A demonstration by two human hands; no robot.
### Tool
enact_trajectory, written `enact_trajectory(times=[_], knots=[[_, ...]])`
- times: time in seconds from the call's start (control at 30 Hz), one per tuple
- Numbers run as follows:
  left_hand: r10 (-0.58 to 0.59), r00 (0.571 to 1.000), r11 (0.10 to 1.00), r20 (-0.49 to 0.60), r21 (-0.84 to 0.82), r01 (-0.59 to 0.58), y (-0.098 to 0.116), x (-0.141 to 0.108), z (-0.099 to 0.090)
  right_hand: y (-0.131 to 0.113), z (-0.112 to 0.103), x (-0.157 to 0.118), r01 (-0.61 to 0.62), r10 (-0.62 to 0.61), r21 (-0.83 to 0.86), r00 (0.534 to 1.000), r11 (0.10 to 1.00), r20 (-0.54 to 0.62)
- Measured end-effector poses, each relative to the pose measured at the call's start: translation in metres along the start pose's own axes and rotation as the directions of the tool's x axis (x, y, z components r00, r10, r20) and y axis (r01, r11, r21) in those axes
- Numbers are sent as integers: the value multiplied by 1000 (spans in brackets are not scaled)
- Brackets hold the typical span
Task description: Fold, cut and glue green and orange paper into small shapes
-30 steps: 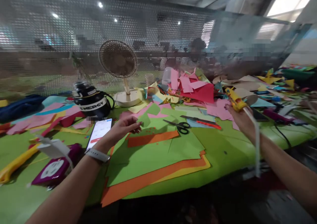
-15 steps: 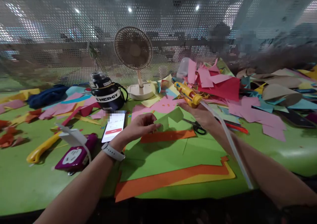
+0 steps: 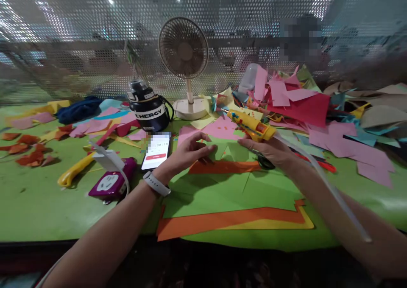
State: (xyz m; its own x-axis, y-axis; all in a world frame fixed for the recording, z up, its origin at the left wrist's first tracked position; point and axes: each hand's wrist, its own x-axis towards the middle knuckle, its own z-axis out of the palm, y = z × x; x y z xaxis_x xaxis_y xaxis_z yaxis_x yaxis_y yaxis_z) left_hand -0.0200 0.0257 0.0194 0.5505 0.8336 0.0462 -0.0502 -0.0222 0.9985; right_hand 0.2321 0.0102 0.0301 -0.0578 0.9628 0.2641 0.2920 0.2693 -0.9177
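Note:
My right hand (image 3: 267, 150) is wrapped around a yellow hot glue gun (image 3: 252, 124), its nozzle pointing up and to the left. A long translucent glue stick (image 3: 333, 190) sticks out of its rear and runs over my right forearm. My left hand (image 3: 195, 150), with a white watch band on the wrist, pinches the left end of a small green paper piece (image 3: 230, 150). A fingertip of my right hand is close to the right end of that piece. Beneath lies an orange paper strip (image 3: 222, 167) on larger green paper (image 3: 229, 194). Black scissors (image 3: 266, 162) are partly hidden by my right hand.
Behind stand a fan (image 3: 186, 52) and a black bottle (image 3: 149, 112). To the left are a phone (image 3: 156, 154), a purple power socket (image 3: 111, 184) and a yellow-handled tool (image 3: 74, 169). Pink paper scraps (image 3: 346, 141) pile up at the right, before a perforated screen (image 3: 95, 54).
The view has shifted, so most things sit farther right and slightly higher. The small green paper has come down flatter, and the glue gun is still in my right hand.

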Motion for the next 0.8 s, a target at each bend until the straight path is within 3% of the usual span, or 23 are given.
enact_trajectory(times=[0.17,0.27,0.37,0.47,0.63,0.8], knots=[[-31,995,985,-92,-171,15,3,-2,1,3,-5,3,-4,4,9,999,1000,-37],[-80,988,961,-130,-272,42,2,-1,3,4,-6,7,12,-7,39,993,999,-120],[-75,982,957,-174,-290,21,-1,0,6,-6,-9,5,93,-80,47,970,995,-228],[-52,976,962,-213,-273,-9,-3,1,8,-24,-12,-4,156,-141,38,956,987,-256],[-10,955,966,-295,-248,-67,-3,2,14,-41,-4,-24,10,-3,92,997,996,-78],[86,911,972,-403,-166,-165,-3,2,16,-39,10,-30,-121,106,154,989,981,100]])
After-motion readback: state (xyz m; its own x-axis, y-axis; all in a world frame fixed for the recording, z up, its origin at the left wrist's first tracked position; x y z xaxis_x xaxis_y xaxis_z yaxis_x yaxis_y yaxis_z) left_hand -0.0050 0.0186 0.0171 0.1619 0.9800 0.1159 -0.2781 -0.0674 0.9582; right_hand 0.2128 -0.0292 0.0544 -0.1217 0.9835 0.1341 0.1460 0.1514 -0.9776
